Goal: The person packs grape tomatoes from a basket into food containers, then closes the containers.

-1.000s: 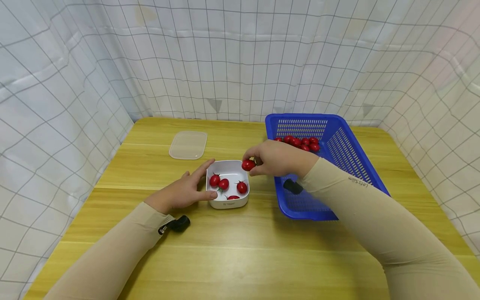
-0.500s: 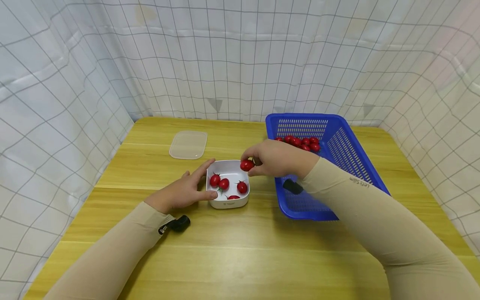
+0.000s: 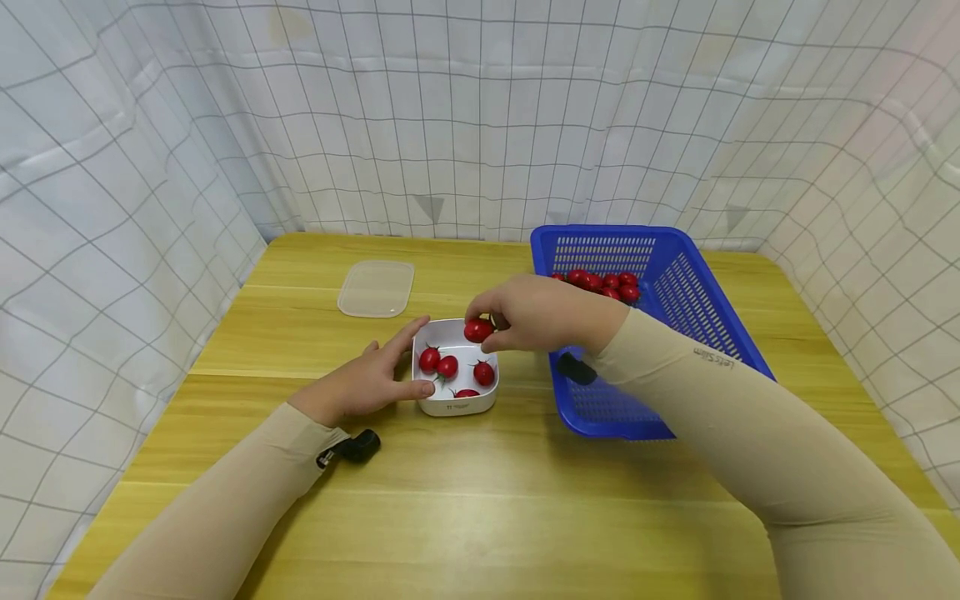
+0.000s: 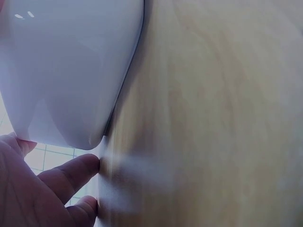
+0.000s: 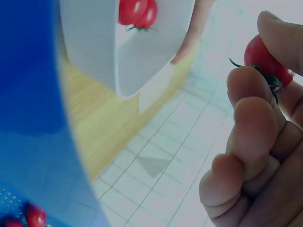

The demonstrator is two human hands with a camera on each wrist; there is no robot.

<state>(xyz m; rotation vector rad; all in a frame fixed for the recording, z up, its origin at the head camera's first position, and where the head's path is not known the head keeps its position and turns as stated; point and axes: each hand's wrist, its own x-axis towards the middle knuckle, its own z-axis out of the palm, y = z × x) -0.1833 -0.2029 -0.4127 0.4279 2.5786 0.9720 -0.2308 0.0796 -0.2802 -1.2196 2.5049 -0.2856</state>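
A small white square container [image 3: 457,408] stands on the table with several cherry tomatoes [image 3: 447,367] inside. My left hand [image 3: 367,387] holds its left side, thumb over the near rim and index finger straight at the far left corner. In the left wrist view the other fingers [image 4: 78,172] lie off the container wall. Above the container's back right part, my right hand [image 3: 547,312] pinches a cherry tomato [image 3: 478,331] between thumb and fingers. The right wrist view shows the green stem of this tomato [image 5: 258,54] against the fingertips.
A blue plastic basket [image 3: 723,333] sits on the right, several cherry tomatoes [image 3: 611,283] at its far end. My right forearm crosses over it. Behind the container, to the left, lies a translucent flat lid [image 3: 375,289]. A white gridded curtain [image 3: 480,125] surrounds the wooden table [image 3: 450,500].
My right hand has moved left with the tomato, from the container's right rim to further over its inside. The left hand and the container have stayed in place.
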